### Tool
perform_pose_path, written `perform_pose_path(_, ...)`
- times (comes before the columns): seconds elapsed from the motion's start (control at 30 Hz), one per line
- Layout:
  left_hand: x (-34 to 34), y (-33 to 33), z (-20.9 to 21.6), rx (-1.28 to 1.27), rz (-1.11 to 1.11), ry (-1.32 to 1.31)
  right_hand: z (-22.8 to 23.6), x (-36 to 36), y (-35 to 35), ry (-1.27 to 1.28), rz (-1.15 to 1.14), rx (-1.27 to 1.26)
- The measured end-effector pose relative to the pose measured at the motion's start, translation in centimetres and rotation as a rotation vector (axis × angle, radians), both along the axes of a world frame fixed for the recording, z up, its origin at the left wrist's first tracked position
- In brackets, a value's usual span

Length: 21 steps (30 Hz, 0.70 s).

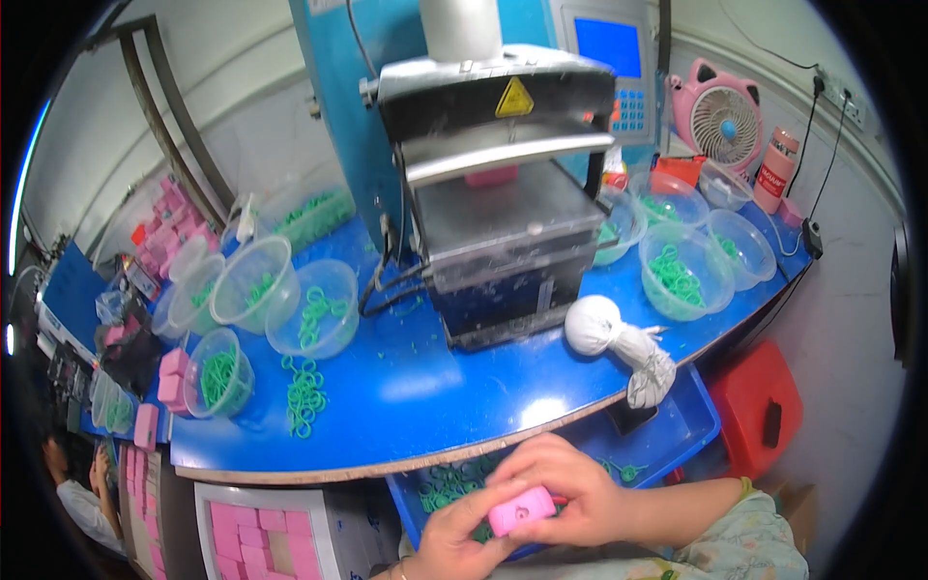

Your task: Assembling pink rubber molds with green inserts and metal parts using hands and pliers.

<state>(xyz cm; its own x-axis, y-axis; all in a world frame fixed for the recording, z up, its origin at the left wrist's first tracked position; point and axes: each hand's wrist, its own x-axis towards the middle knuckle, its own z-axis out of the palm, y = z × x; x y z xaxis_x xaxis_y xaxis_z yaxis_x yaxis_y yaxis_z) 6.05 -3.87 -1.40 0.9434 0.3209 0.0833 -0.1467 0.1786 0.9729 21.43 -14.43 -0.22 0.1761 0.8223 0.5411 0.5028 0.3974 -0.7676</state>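
Above the blue bin, near the table's front edge, both hands hold a small pink block with a dark curled mark on its face. My left hand closes on its left side, the thumb along the top edge. My right hand grips the other side, fingers bent over the back and thumb beneath. A bit of red shows beside the block's right end. Green ring-shaped pieces lie in the bin behind and below the hands, which partly hide them.
A press machine stands mid-table, a tied white cloth bag at its right. Clear bowls with green rings flank it; loose rings lie in front. Pink blocks fill a box below. A red stool stands right; another person's arm shows far left.
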Motion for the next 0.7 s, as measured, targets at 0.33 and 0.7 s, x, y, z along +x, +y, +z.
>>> perform_pose_path(0.33, 3.6, 6.1, 4.9, 1.918, 0.225, 0.372, 7.3, 11.1, 3.6, 1.204, 0.074, -0.248)
perform_pose_path(0.7, -0.1, 11.1, 7.3, 1.136, 0.156, 0.395, 3.0, 7.3, -3.1, 1.337, 0.712, -0.35)
